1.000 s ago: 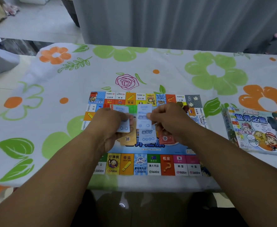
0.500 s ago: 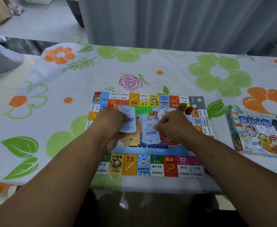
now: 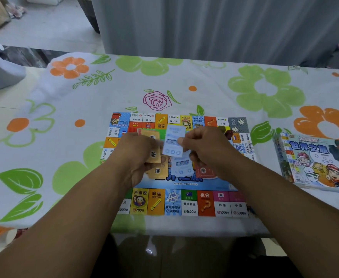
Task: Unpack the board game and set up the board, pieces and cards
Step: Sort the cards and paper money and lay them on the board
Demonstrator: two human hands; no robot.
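Note:
The colourful game board lies flat on the flowered tablecloth. Above its middle, my left hand grips a stack of cards with an orange card on top. My right hand pinches a light blue card just to the right of that stack. On the board below my hands lie an orange card, a blue card and a red card. Small game pieces sit at the board's far right, partly hidden by my right hand.
The game box lies on the table to the right of the board. A grey seat stands off the table's far left. A grey curtain hangs behind the table. The table's near edge runs just below the board.
My right hand put one blue card down on the board's middle and now pinches another one higher up. The top card of the stack in my left hand is now orange.

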